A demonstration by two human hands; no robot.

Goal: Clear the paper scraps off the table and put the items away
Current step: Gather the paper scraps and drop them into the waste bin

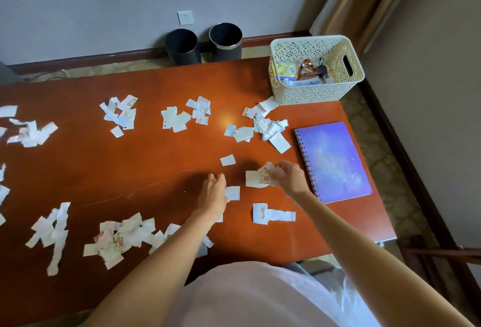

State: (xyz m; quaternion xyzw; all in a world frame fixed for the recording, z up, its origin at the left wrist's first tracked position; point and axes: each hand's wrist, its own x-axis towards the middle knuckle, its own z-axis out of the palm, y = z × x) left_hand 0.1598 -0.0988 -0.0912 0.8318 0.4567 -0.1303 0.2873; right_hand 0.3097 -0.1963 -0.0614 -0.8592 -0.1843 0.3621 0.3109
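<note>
— Is the table (130, 170) wood?
— Yes, smooth, shiny brown wood. The paper scraps (177, 120) are thin, with rough torn edges.
— And the basket (312, 92)?
— Matt cream plastic. The notebook (335, 160) cover looks smooth, and its spiral looks like metal.

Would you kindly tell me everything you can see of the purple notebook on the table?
The purple notebook lies closed and flat near the right edge of the reddish-brown table, slightly askew. Its cover is bluish-purple with a pale cloudy patch and faint writing too small to read. A wire spiral binding runs along its left side. Nothing lies on it. The right hand, gripping paper scraps, is just left of the binding; whether it touches cannot be told.
</note>
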